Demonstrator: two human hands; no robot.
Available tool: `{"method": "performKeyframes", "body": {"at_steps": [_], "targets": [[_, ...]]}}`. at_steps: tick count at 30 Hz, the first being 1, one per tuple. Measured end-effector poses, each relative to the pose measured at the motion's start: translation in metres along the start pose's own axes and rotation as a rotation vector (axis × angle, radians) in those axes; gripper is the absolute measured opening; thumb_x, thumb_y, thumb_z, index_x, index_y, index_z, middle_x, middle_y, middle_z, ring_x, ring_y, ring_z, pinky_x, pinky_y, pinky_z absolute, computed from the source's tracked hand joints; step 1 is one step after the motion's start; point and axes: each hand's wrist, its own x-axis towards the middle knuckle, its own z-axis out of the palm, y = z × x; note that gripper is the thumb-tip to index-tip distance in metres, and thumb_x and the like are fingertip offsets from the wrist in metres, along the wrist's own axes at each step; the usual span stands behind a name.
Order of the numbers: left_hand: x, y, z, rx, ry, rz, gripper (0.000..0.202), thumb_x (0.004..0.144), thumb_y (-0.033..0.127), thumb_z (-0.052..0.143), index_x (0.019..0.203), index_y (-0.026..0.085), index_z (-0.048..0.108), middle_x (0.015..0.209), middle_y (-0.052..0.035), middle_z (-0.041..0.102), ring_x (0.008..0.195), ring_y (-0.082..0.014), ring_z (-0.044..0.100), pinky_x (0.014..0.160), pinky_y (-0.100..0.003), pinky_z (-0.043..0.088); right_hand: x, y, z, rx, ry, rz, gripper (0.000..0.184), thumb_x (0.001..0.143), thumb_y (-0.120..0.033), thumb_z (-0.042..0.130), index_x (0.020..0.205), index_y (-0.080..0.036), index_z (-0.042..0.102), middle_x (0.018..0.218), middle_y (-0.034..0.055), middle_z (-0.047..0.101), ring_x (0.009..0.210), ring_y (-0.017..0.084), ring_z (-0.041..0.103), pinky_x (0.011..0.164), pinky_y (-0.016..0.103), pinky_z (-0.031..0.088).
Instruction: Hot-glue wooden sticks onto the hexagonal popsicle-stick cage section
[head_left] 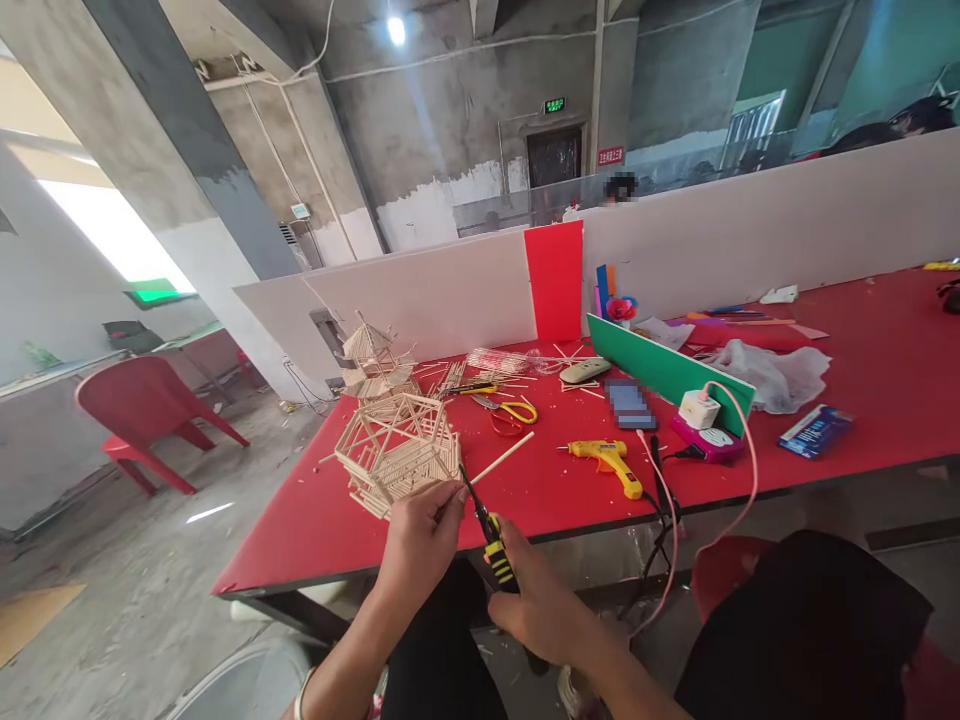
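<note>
My left hand point(420, 545) is closed in a pinch on a thin wooden stick point(504, 456) that slants up to the right over the red table point(315, 520). My right hand point(536, 600) grips black-and-yellow cutting pliers point(487, 530), whose tip meets the stick close to my left fingers. Just beyond my left hand lies a hexagonal frame built of wooden sticks point(397, 450). A smaller stick-built tower point(373, 362) stands behind it.
A yellow glue gun point(607, 462) lies on the table, right of the stick, its cord trailing over the edge. Yellow-handled scissors point(514, 410), loose sticks, a green board point(667, 370), a power strip point(705, 415) and a plastic bag are further back. A red chair point(142, 410) stands at left.
</note>
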Motion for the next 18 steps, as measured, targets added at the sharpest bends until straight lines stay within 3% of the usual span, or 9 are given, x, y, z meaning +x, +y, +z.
{"method": "performKeyframes", "body": {"at_steps": [7,12,15,18], "targets": [[-0.001,0.010,0.001,0.135,-0.003,0.150,0.033,0.097,0.027,0.043,0.067,0.019,0.055,0.062,-0.0007,0.053,0.057,-0.0123,0.048,0.056,-0.023,0.036,-0.002,-0.006,-0.010,-0.100,0.018,-0.063,0.085,0.064,-0.016,0.060,0.147,-0.022,0.040,0.139,0.0097,0.053,0.132,0.029,0.046,0.111,0.043,0.036],[0.000,0.010,-0.003,0.158,-0.041,0.220,0.028,0.096,0.024,0.044,0.078,0.018,0.064,0.065,-0.0026,0.059,0.057,-0.0132,0.051,0.055,-0.023,0.038,-0.003,-0.001,-0.006,-0.033,0.026,-0.060,0.079,0.065,-0.014,0.057,0.142,-0.023,0.043,0.118,0.0043,0.061,0.112,0.024,0.055,0.097,0.036,0.044],[-0.001,0.006,-0.004,0.105,0.039,0.178,0.019,0.093,0.026,0.053,0.088,0.019,0.069,0.069,-0.0028,0.066,0.060,-0.0135,0.058,0.057,-0.022,0.042,-0.003,0.000,0.000,0.019,0.052,-0.061,0.070,0.063,-0.013,0.056,0.132,-0.023,0.049,0.104,0.0009,0.062,0.098,0.021,0.056,0.088,0.033,0.046],[-0.002,0.003,-0.004,0.058,0.082,0.165,0.019,0.092,0.026,0.055,0.083,0.018,0.070,0.069,-0.0029,0.067,0.059,-0.0129,0.058,0.057,-0.021,0.043,-0.002,0.002,0.003,0.040,0.043,-0.047,0.065,0.063,-0.013,0.056,0.127,-0.022,0.051,0.102,0.0005,0.062,0.092,0.020,0.056,0.082,0.031,0.046]]}}
